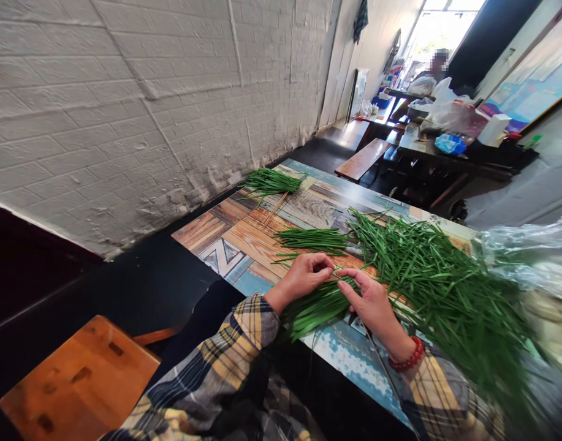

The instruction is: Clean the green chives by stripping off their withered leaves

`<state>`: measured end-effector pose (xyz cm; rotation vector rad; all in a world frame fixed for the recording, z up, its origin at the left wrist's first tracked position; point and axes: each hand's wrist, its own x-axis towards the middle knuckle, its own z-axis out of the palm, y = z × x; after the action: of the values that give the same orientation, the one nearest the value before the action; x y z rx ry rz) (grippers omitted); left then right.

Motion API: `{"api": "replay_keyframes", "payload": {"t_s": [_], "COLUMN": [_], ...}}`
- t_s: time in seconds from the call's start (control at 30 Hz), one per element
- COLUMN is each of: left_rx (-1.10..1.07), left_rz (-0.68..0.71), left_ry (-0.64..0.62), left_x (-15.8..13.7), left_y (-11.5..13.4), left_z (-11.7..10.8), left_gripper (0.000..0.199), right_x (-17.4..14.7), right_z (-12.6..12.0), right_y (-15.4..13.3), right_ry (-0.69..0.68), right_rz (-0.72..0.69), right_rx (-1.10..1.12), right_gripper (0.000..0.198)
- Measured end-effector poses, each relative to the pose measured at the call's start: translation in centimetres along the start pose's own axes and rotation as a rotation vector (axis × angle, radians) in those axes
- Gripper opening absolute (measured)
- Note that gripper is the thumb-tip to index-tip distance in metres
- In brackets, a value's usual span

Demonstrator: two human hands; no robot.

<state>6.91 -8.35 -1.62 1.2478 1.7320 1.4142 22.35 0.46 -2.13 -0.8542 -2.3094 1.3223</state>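
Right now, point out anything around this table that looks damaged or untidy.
The white brick-patterned wall looks worn: its lower edge is stained and rough. On the table, the large green pile sprawls loosely, unlike the neater bunch beside it.

Yellow-and-navy plaid sleeves [237,334] — red beaded bracelet [417,355]

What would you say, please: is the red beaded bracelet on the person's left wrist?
No, the red beaded bracelet sits around the right wrist.
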Motion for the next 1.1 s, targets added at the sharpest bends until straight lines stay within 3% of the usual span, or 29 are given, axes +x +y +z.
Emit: {"api": "replay_keyframes", "payload": {"t_s": [0.3,0.43,0.67,0.9,1.1], "left_rx": [-0.014,0.051,0.357,0.768,0.899], "left_rz": [0.073,0.132,0.158,0.236,0.172], "left_ry": [-0.041,-0.100,0.063,0.027,0.030], "left_x": [-0.1,-0.2,1.3,3.0,2.6], "left_y": [-0.2,0.3,0.4,-0.8,-0.5], "left_z": [0.1,0.0,-1.4,-0.6,0.0], "left_gripper": [0.011,0.014,0.015,0.015,0.012], "right_x": [0.0,0.1,0.2,0.3,0.2], "right_z": [0.2,0.2,0.3,0.4,0.4], "right_y": [0.5,0.6,0.9,1.0,0.8], "right_ry": [0.006,-0.015,0.015,0.014,0.008], "right_rz": [0.008,0.026,0.024,0.021,0.041], "right_rx": [0.085,0.128,0.093,0.087,0.105], "right_gripper": [0.047,0.038,0.035,0.036,0.038]}}
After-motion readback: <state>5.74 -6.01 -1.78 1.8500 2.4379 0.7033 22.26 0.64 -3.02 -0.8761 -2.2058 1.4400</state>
